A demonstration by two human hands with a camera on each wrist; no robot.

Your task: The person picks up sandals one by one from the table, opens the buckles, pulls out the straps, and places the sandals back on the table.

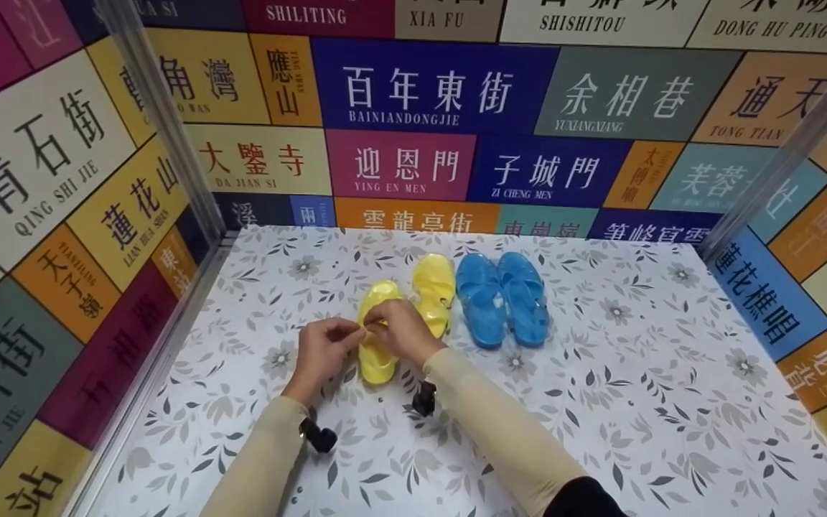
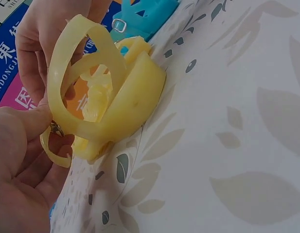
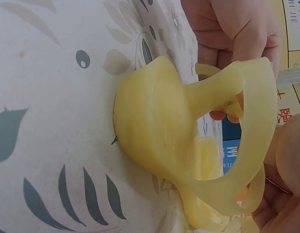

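A yellow jelly sandal (image 1: pixel 377 369) stands on the table with both hands at its ankle strap (image 2: pixel 62 63). At its left side my left hand (image 1: pixel 321 352) pinches the strap by a small metal buckle (image 2: pixel 56 128). My right hand (image 1: pixel 405 329) reaches over the sandal from the right, its fingertips close to the left ones and curled at the strap. In the right wrist view the strap's loop (image 3: pixel 259 131) stands up from the heel, with right-hand fingers (image 3: pixel 281 208) against its lower side. The right fingertips are partly hidden behind the strap.
The other yellow sandal (image 1: pixel 433 274) lies just right of the right hand. Beside it are two blue sandals (image 1: pixel 482 327) side by side. A leaf-patterned cover lies over the table (image 1: pixel 636 402). Colourful sign-printed panels (image 1: pixel 428 86) stand around the back and sides.
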